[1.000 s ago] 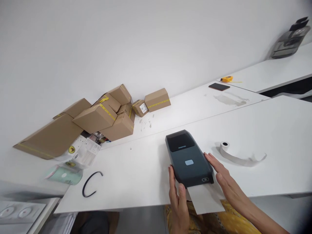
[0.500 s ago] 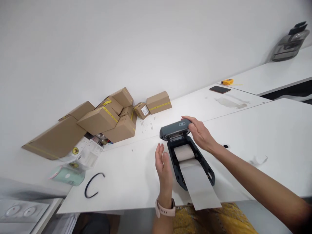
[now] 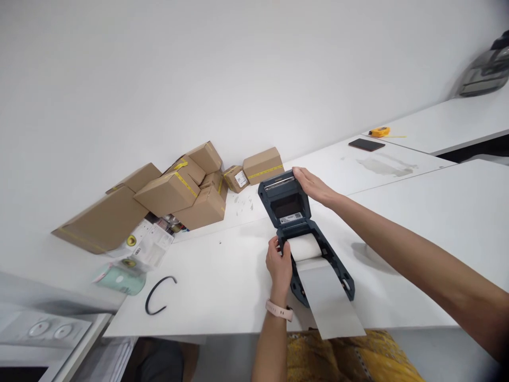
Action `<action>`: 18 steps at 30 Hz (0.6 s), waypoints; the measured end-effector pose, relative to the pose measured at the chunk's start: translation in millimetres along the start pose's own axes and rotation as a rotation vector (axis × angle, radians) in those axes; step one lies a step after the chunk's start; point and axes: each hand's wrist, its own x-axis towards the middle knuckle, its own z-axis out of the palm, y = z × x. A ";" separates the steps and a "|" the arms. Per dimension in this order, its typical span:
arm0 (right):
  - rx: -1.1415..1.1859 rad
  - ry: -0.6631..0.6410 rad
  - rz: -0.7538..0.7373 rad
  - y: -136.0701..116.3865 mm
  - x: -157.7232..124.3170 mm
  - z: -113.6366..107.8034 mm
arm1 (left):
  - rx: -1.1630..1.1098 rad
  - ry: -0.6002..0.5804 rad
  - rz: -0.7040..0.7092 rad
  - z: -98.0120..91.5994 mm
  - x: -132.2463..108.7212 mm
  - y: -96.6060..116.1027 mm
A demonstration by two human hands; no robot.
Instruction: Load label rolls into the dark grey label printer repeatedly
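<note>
There are two hands (image 3: 279, 265) (image 3: 314, 187), one printer (image 3: 296, 228), one phone (image 3: 366, 145) and one tape measure (image 3: 380, 132).

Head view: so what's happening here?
A person has a dark printer on the white table, its lid tilted open. The right hand touches the lid's raised edge; the left hand is at the base's left side. A paper roll sits inside, its strip running out toward the person.

1. A plain white wall (image 3: 254, 63) fills the background.
2. The white worktop (image 3: 413, 228) stands against it, a thin seam crossing its surface.
3. At upper right, another white surface (image 3: 433, 127) adjoins, a dark gap (image 3: 473, 148) below.
4. Pale grey floor (image 3: 228, 358) shows below.
5. Light is soft.
</note>
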 end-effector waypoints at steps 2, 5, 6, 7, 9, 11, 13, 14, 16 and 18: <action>0.011 0.020 0.031 -3.6 -16.7 -6.7 | 0.011 0.008 0.025 1.8 -0.2 -0.8; 0.013 0.236 -0.008 -6.0 -53.7 -12.0 | 0.011 0.011 0.050 2.8 -1.3 -1.8; -0.002 0.286 -0.051 -4.2 -66.8 -11.3 | 0.019 0.010 0.057 2.7 -1.4 -1.6; -0.032 0.259 -0.102 -0.8 -79.1 -9.5 | 0.033 0.007 0.066 2.4 -1.5 -1.1; -0.139 -0.021 -0.205 10.4 -98.6 -2.9 | 0.068 -0.008 0.092 1.4 -1.1 0.6; -0.291 -0.402 -0.266 24.1 -109.0 6.0 | 0.106 -0.019 0.113 0.6 -0.6 2.3; -0.452 -0.647 -0.273 35.7 -111.2 15.6 | 0.133 -0.021 0.109 0.6 -0.4 3.1; -0.517 -0.709 -0.271 39.7 -110.1 20.3 | 0.143 -0.016 0.099 0.8 -0.4 3.1; -0.603 -0.773 -0.273 43.4 -105.9 29.1 | 0.154 -0.004 0.081 1.5 -0.3 2.4; -0.644 -0.799 -0.279 43.2 -101.3 36.8 | 0.151 0.001 0.074 1.8 0.3 1.0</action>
